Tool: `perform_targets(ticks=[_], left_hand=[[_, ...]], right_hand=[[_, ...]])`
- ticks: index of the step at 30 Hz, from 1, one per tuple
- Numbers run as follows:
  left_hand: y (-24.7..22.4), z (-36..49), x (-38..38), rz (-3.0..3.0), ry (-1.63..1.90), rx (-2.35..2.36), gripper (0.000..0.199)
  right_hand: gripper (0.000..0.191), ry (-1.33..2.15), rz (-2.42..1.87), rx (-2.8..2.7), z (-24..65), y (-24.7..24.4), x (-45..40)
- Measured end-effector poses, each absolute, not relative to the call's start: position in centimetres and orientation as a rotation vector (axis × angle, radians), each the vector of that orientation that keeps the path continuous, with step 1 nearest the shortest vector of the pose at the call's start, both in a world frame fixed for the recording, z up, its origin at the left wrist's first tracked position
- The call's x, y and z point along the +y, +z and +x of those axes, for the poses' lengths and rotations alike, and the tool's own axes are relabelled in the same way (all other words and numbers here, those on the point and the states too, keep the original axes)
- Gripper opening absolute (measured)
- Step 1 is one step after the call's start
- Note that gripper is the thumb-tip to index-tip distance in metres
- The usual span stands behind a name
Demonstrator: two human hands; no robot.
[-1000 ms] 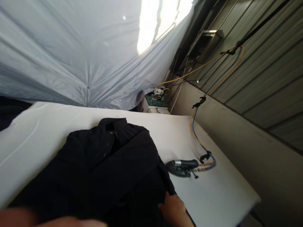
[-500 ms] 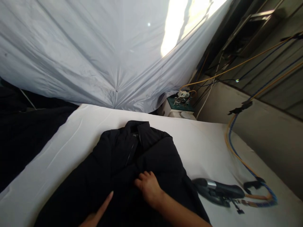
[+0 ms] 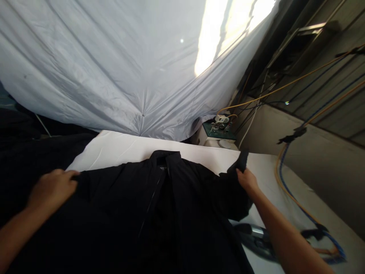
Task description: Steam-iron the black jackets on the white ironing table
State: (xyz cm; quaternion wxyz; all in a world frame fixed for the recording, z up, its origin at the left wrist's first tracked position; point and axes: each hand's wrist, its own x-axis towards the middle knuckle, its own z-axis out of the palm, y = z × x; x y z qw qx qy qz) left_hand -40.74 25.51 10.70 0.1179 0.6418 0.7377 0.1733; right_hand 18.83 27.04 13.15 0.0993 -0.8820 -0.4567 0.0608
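A black zip jacket (image 3: 122, 205) lies face up on the white-covered table (image 3: 125, 148), its collar at the far side and its front partly unzipped. Out at the left, my left hand (image 3: 55, 190) is closed on the jacket's sleeve, pulling it sideways. My right hand (image 3: 247, 180) grips the end of the other sleeve (image 3: 232, 190), which is raised off the table and bent, its cuff sticking up past my fingers. Under my right forearm lies a steam iron (image 3: 253, 238), partly hidden by the arm.
Dark garments (image 3: 37, 152) are heaped at the left edge. A silvery sheet (image 3: 114, 68) hangs behind the table. Orange and blue hoses (image 3: 281, 167) run down to the iron at right. A green-topped machine (image 3: 218, 131) stands beyond the far edge.
Both hands have moved apart from the jacket's middle, left hand to the left, right hand up and right. Each now holds a sleeve, and the sleeves are spread outward. The front gapes wider.
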Motion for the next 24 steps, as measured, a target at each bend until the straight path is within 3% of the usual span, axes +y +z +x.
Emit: perform_targets(ticks=[5,7,11,15,17,20,24], left_hand=[[7.6,-24.1,24.7,2.148,0.246,1.82,0.043],[5.3,-20.4,23.0,2.139,0.188,1.857,0.056],[2.2,-19.9,21.4,2.21,0.131,1.903,0.059],[2.5,-25.5,23.5,1.971,0.261,1.82,0.066],[3.8,-29.2,24.9,1.753,0.403,1.874,0.061],[6.4,-34.6,26.3,1.517,0.579,1.974,0.057],[9.0,-41.3,26.5,1.465,0.623,2.066,0.048]], right_hand=[[0.078,0.146,-2.665,-1.429,12.2,9.2,25.7],[0.089,0.176,-2.666,-1.595,9.5,7.3,24.2],[0.102,0.342,-2.608,-1.949,4.6,4.6,20.1],[0.121,0.454,-2.599,-2.146,0.5,3.0,16.3],[0.113,0.445,-2.585,-2.215,-0.5,2.3,15.6],[0.085,0.437,-2.527,-2.22,0.6,1.9,16.7],[0.07,0.658,-2.267,-1.871,6.0,4.1,20.2]])
